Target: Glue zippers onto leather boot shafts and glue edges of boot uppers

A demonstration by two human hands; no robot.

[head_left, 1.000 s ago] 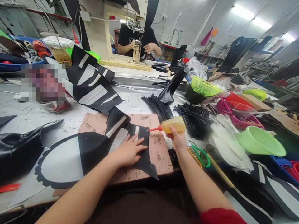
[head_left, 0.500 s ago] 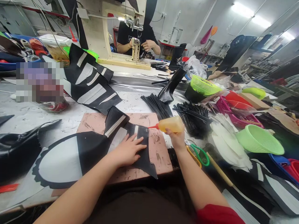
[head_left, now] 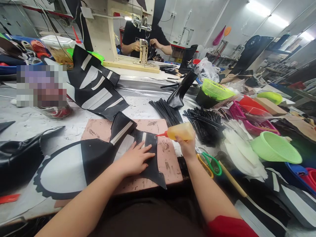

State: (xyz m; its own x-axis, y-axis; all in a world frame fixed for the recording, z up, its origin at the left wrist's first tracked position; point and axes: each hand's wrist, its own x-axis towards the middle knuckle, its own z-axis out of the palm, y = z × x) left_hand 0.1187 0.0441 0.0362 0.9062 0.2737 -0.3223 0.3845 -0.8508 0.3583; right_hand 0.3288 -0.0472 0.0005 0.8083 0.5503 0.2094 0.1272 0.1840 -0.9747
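Fingers (head_left: 148, 155) spread, the left hand (head_left: 134, 160) lies on the black panel (head_left: 153, 169).

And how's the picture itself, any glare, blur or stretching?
Head view: ceiling lights burn out to white at upper right; head view: the black boot shows glossy highlights; head view: a pixelated patch hides detail at left; head view: the green basket near the right edge looks stretched; head view: the bottle looks fairly clear.
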